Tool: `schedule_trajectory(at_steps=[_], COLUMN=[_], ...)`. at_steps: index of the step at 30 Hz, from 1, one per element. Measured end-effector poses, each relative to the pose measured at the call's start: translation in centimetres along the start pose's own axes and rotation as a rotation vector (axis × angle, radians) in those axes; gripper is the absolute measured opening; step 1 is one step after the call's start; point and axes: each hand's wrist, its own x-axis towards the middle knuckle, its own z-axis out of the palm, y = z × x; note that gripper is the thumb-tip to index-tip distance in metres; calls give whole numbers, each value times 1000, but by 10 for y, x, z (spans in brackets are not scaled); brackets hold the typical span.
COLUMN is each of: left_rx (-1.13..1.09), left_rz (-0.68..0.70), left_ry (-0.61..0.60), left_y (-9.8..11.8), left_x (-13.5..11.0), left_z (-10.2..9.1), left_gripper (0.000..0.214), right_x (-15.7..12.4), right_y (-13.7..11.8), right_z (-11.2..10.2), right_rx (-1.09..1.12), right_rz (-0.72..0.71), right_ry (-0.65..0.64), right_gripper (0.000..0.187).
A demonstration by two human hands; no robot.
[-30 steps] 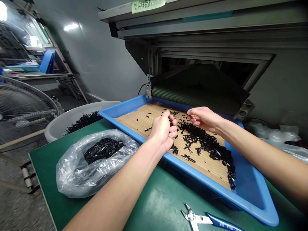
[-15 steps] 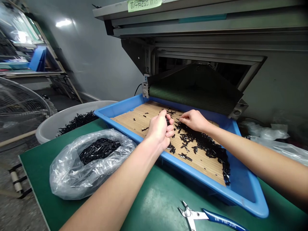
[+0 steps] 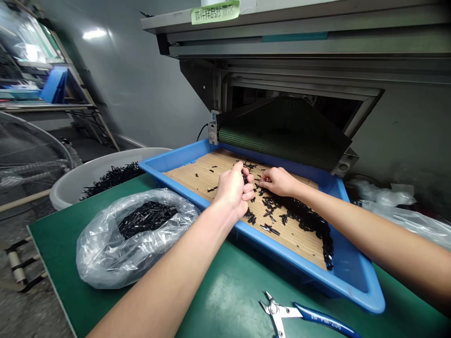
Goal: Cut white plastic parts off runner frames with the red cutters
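Noting your left hand (image 3: 233, 190), curled shut over contents you cannot see: your right hand (image 3: 278, 182), fingers pinched, hold unclear, sits nearer the pile of small black parts (image 3: 303, 213), whose long axis runs toward 4 o'clock.

This factory workshop is showing its trade: a steel machine housing (image 3: 282, 61) is overhanging a blue tray (image 3: 176, 158) at the far side, and side cutters (image 3: 276, 312) are lying on the green bench mat (image 3: 225, 305) (a floor fan (image 3: 28, 155) is standing left).

The left hand (image 3: 233, 188) and right hand (image 3: 278, 182) are bare, with slender forearms (image 3: 369, 220).
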Motion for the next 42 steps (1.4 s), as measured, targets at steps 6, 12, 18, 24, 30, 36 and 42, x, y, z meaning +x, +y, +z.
schedule_trajectory(at_steps=[6, 12, 18, 24, 30, 36, 42], left_rx=[-14, -3, 1, 8, 3, 4, 12], left_rz=[-16, -6, -1, -3, 10, 19, 17], left_ry=[-12, -8, -15, -20, -29, -17, -15], left_y=[-1, -1, -2, -2, -2, -3, -2], left_x=[2, 4, 3, 4, 3, 3, 3], left_z=[-1, -1, -1, -1, -1, -2, -2], left_gripper=[24, 24, 24, 24, 24, 24, 23], right_x=[-6, -11, -20, -21, -23, -24, -29], right_y=[-11, -14, -12, -14, -17, -25, -27], right_z=[-27, -29, -23, -25, -15, -28, -31], right_rx=[439, 480, 157, -25, 86, 494, 531], right_rz=[55, 52, -13, -151, -105, 45, 91], right_ry=[-43, -154, -242, -267, -275, -349, -467], right_gripper=[28, 29, 33, 10, 13, 28, 20])
